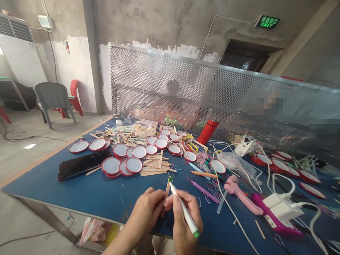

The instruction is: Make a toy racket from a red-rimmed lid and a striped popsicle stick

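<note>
- The left hand [150, 205], above the near edge of the table [101, 198], pinches a wooden stick [167, 191] between its bent fingers.
- The right hand [183, 228], just beside it, has its thumb and fingers closed around a white marker [186, 211]; the green tip is at the stick's upper end.
- The stick is tilted, its top toward the far edge; whether its lower end touches the table I cannot tell.
- Beyond the hands are a pile of sticks [155, 167] and red-rimmed lids [134, 165], some overlapping.
- A black phone [82, 165] lies near the left edge.
- A red bottle [208, 131] stands near the far edge, before a metal screen [148, 78].
- Right of the hands lie an orange pen [204, 174], a purple pen [204, 191] and a pink tool [243, 196].
</note>
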The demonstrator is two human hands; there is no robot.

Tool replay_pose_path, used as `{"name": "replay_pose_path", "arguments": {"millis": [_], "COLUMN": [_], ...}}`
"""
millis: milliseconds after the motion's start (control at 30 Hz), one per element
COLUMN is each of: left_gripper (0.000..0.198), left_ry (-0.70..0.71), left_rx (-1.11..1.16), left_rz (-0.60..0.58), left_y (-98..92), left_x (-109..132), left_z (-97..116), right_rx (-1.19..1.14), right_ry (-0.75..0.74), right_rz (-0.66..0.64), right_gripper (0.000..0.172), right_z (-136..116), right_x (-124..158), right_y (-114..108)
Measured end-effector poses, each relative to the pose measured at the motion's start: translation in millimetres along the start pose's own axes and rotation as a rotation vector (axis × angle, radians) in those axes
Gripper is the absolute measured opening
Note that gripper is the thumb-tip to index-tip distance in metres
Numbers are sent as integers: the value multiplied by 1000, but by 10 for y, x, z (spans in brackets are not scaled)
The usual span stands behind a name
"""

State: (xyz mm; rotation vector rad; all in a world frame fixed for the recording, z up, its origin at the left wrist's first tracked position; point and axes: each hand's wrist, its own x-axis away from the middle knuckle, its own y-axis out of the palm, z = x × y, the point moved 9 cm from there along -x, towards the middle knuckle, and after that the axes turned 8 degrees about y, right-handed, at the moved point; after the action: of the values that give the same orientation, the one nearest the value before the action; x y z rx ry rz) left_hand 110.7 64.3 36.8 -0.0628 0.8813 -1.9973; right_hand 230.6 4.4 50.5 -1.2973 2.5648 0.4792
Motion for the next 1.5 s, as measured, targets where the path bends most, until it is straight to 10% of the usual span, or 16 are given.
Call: {"name": "replay_pose_path", "arguments": {"millis": [1500], "left_gripper": [30], "left_ry": [19], "left_rx": [28], "left_rz": [23], "left_y": [-3], "left_x": [-1], "left_z": [-10], "right_rx": [42], "right_ry": [-8], "right_rz": [61], "right_gripper": [23], "right_z": [7], "right_x": [-2], "right_y": [-47]}}
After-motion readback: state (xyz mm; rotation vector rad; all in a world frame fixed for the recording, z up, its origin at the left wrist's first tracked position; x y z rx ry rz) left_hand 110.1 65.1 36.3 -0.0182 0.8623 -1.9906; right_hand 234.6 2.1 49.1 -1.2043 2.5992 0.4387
